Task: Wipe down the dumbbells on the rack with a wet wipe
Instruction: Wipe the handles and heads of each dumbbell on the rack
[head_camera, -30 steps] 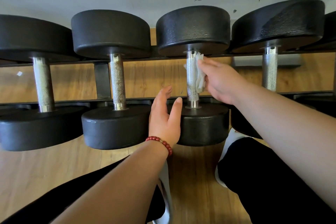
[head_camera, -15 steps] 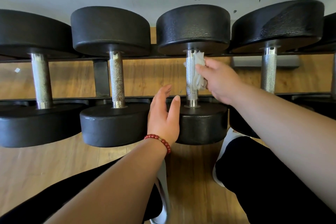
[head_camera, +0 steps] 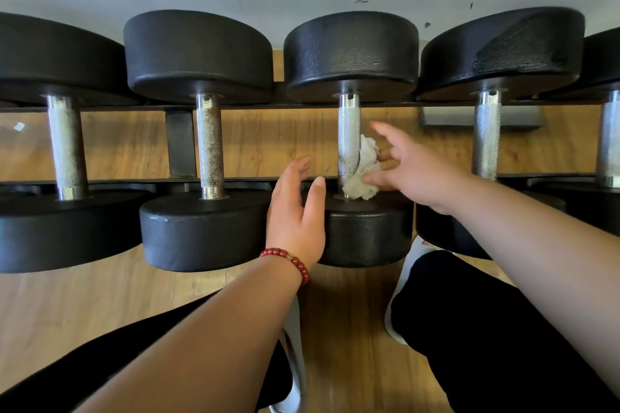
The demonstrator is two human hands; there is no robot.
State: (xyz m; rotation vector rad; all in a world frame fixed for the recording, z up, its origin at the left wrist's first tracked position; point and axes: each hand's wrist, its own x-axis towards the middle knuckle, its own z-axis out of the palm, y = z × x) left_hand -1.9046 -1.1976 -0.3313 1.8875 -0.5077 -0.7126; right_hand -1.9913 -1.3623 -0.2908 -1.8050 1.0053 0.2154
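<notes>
Your right hand [head_camera: 412,174] dropped down the dumbbell handle [head_camera: 349,131]. Its grip is apart now, fingers spread, thumb touching the wet wipe [head_camera: 364,178], which sits bunched at the handle's lower end on the near head [head_camera: 365,231]. Left hand [head_camera: 295,214] unmoved, grip apart, fingers straight against that head's left side.

Leftmost dumbbell [head_camera: 65,144] cut off (left edge).

head view: looks forward-down, close over dumbbell rack [head_camera: 302,106], forearms entering from below.
</notes>
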